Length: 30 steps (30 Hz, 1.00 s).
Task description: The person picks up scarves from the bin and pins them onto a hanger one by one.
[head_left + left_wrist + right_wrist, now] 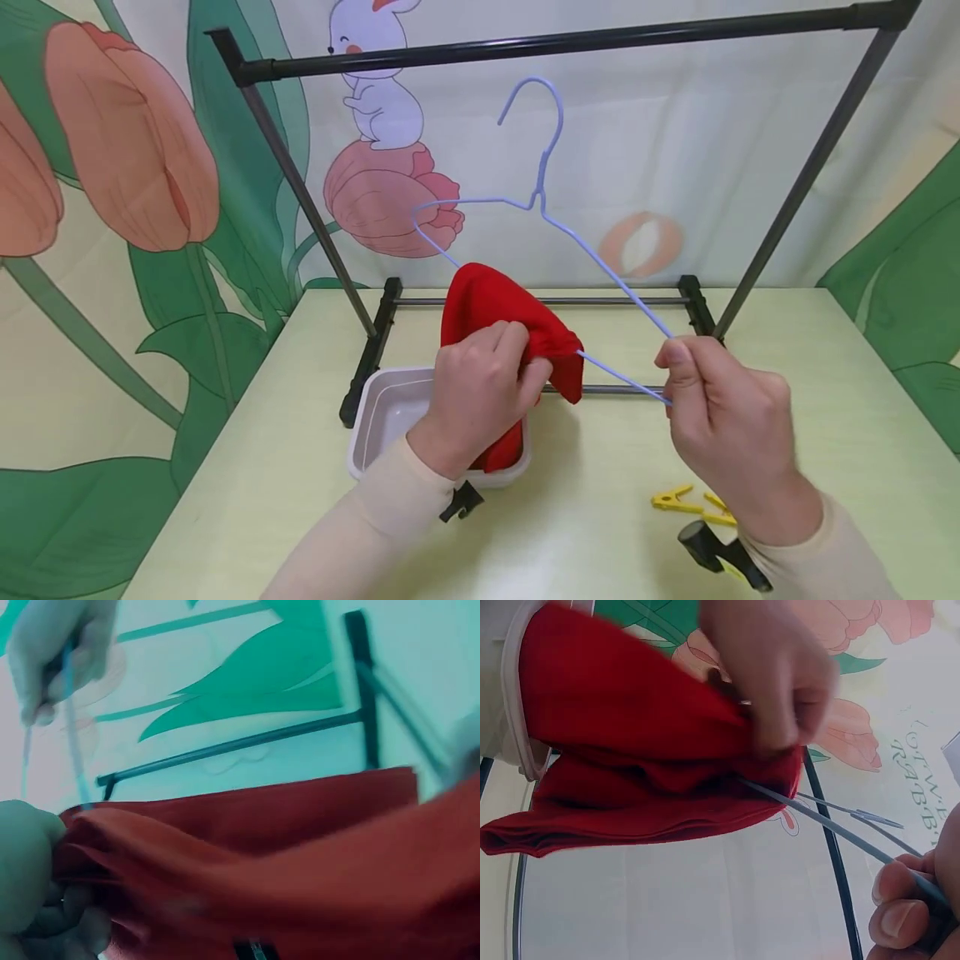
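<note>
A red cloth (pixel 491 296) hangs folded over the bottom bar of a light-blue wire hanger (pixel 592 254). My left hand (pixel 483 383) grips the cloth near that bar, its fingers curled into the fabric. At the hanger's right corner, my right hand (pixel 731 425) holds the wire in curled fingers. The hanger's hook points up, touching no rail. In the right wrist view the cloth (pixel 622 697) drops in loose layers, one part reaching into a white basin (pixel 514 690). A small dark label (pixel 255 950) shows on the cloth in the left wrist view.
A black rack stands behind, its top rail (pixel 562 42) running above the hanger. The white plastic basin (pixel 386 417) sits on the pale table (pixel 247 500) beneath the left hand. Yellow clothespins (pixel 675 499) lie near the right wrist. A printed curtain (pixel 600 125) hangs at the back.
</note>
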{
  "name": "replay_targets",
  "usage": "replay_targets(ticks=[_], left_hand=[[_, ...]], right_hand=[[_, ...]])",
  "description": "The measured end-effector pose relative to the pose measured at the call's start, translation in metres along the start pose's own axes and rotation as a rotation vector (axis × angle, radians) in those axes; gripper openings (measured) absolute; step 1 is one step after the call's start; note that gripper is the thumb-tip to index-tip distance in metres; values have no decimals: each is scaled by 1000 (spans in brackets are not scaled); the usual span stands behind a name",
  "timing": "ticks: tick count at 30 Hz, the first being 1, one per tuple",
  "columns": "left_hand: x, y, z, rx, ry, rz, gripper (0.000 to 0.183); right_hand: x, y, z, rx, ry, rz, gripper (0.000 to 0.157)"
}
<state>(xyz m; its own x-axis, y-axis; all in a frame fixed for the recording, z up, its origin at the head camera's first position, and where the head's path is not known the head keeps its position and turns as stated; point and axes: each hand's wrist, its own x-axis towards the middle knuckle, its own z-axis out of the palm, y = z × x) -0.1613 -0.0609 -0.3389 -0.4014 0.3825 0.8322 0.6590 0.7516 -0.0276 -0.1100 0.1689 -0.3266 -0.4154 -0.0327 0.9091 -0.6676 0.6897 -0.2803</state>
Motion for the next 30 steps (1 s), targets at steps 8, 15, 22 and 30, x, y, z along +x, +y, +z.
replay_targets(ticks=[8,15,22,30], left_hand=[[44,2,-19,-126,80,5,17],[55,23,-21,-128,-43,116,17],[40,39,-14,-190,-182,289,14],[26,-18,-26,-576,-229,-70,21]], right_hand=[[3,-7,7,7,-19,8,51],[8,-9,8,-9,-36,-4,49],[10,-7,4,-28,-33,13,52],[12,-2,-2,5,-13,9,54]])
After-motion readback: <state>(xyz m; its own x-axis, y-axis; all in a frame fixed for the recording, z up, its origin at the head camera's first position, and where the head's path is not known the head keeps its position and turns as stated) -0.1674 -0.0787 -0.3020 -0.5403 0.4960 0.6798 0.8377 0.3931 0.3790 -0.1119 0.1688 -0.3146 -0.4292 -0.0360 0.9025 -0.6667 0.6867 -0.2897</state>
